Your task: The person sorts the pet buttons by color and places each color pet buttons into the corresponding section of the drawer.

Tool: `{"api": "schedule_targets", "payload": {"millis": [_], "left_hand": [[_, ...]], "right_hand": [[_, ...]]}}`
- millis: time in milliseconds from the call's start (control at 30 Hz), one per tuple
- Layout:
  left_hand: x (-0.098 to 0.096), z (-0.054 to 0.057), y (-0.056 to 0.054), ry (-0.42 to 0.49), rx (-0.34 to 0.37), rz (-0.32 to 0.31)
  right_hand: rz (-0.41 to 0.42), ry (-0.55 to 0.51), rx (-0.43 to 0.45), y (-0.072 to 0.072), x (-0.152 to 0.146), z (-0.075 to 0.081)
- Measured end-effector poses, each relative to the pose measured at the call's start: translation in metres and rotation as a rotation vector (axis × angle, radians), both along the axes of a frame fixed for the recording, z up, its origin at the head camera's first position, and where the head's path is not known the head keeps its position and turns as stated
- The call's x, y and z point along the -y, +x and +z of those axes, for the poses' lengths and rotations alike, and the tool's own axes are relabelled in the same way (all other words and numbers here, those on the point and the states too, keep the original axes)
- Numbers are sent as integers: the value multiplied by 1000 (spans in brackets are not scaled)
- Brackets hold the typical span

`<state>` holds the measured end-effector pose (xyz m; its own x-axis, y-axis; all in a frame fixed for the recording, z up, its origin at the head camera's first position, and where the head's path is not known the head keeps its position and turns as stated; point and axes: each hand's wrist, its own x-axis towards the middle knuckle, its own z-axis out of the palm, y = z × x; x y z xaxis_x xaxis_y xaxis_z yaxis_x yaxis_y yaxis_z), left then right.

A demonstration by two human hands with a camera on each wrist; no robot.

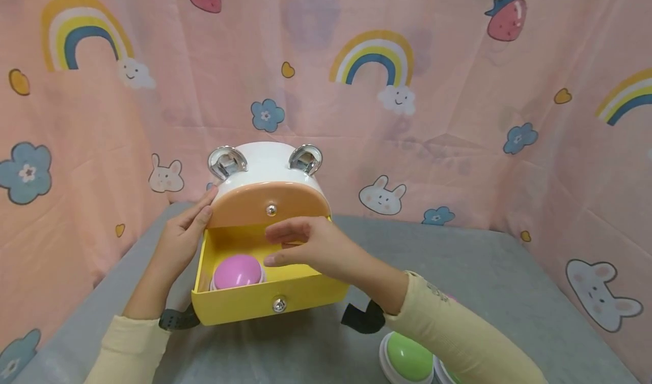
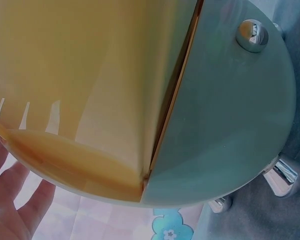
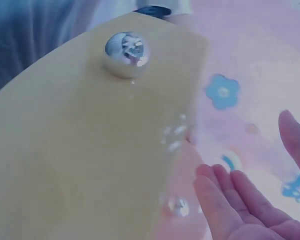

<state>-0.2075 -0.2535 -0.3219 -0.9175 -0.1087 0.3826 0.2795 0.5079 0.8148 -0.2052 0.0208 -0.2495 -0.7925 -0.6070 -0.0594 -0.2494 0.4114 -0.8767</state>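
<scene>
A small cabinet with a white top (image 1: 267,160) stands before me, its yellow drawer (image 1: 239,307) pulled out. Inside the drawer's left part sits a pink dome (image 1: 238,272) with a white base. My left hand (image 1: 185,234) rests along the cabinet's left side, thumb near the front edge. Over the drawer's right part is my right hand (image 1: 316,245), palm turned left, thumb apart from the fingers, nothing held. Above the drawer is an orange front (image 1: 254,203) with a silver knob. The left wrist view shows a teal front (image 2: 225,110) below it.
Two silver ears (image 1: 305,159) stick up from the cabinet. A green dome (image 1: 409,357) with a white base lies on the grey tabletop (image 1: 484,299) at front right, beside another partly under my right sleeve (image 1: 458,327). A pink printed curtain (image 1: 448,89) surrounds the table.
</scene>
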Motion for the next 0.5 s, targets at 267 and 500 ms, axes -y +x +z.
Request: {"api": "schedule_targets", "payload": {"millis": [267, 500], "left_hand": [[1, 0, 1, 3, 10, -4], [1, 0, 1, -6, 31, 6]], "right_hand": [[-169, -174, -5, 8, -63, -2], [-291, -159, -60, 14, -107, -12]]}}
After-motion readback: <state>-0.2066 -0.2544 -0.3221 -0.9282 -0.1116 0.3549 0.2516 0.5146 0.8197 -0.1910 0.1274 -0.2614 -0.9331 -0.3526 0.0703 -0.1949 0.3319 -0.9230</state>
